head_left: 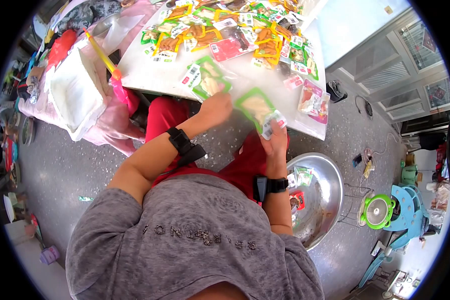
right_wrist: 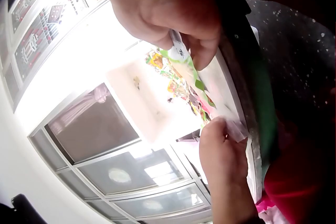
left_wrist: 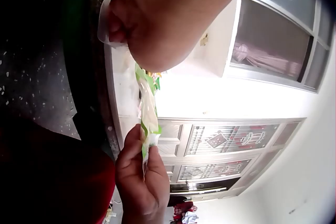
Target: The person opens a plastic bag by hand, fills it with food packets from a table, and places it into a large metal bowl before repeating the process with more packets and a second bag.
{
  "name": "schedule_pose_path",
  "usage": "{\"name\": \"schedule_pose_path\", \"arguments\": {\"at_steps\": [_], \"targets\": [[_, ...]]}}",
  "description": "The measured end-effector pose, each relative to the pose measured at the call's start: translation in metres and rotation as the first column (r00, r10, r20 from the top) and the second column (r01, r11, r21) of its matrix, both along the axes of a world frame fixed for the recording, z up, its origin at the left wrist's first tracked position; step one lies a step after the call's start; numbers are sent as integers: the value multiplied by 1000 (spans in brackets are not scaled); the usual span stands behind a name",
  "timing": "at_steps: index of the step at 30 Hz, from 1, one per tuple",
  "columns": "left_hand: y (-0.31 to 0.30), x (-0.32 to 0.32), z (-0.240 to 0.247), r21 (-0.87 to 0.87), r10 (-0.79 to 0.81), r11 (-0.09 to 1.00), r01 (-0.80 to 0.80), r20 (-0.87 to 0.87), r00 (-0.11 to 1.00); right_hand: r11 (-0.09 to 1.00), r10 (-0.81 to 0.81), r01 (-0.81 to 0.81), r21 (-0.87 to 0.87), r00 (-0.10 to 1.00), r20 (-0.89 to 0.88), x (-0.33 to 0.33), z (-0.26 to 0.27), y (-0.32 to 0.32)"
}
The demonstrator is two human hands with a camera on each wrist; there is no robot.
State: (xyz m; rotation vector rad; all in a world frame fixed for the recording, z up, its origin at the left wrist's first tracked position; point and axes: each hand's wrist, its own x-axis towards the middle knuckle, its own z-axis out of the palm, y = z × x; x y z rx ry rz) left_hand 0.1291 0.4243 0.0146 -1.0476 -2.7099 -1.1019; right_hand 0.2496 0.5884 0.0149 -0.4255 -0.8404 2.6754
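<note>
My left hand [head_left: 216, 109] grips the near edge of a green-bordered clear food packet [head_left: 205, 82], held over the white table's front edge. Its contents are pale, with a white label at one end. To the right, my right hand [head_left: 275, 140] pinches a second green-bordered packet [head_left: 255, 107] between thumb and fingers by its labelled corner. In the left wrist view, this packet [left_wrist: 149, 103] stands edge-on above the right hand [left_wrist: 142, 176]. The right wrist view shows the left hand [right_wrist: 223, 148] at a clear plastic edge [right_wrist: 237, 129], beyond the right hand [right_wrist: 168, 14].
Many food packets [head_left: 225, 30] lie piled on the white table [head_left: 150, 75]. Pink-purple packets [head_left: 313, 102] sit at its right corner. A metal basin [head_left: 330, 200] holding several packets stands on the floor at right. At left is a white foam box [head_left: 77, 92] on pink cloth.
</note>
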Motion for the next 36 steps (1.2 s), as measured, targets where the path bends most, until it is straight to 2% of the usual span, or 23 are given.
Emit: {"name": "schedule_pose_path", "arguments": {"at_steps": [6,9,12,15,18,24,27,28,30,33,36], "targets": [[-2,-7,7,73,-3,997,-13,212,977,999,-40,40,10,999,-1,-11,-3,-3],[-1,-7,10,81,-2,997,-20,266,964,998,-36,38,49,998,-50,-17,-11,-4],[1,0,17,67,39,996,-61,289,956,992,23,-20,122,999,-25,-22,-12,-7],[3,4,10,90,46,995,-40,-69,997,997,13,-17,71,999,52,-29,-5,-12],[3,9,14,-60,39,997,-50,-171,985,996,86,-86,16,996,13,-41,-5,-15],[3,16,29,-93,-36,996,-1,-397,917,991,119,-121,49,992,34,-70,8,-35],[1,17,21,-87,-70,996,35,-439,896,981,160,-174,89,976,146,-78,8,-40],[-1,19,20,-90,-68,995,31,-443,894,959,201,-231,167,963,177,-77,12,-41],[-5,22,19,-97,-66,995,25,-448,892,886,270,-341,314,930,249,-72,22,-38],[-11,21,18,-68,-79,996,53,-457,886,762,359,-516,391,839,409,-66,20,-25],[-12,20,22,-68,-89,996,64,-482,872,775,296,-455,438,874,385,-66,16,-28]]}}
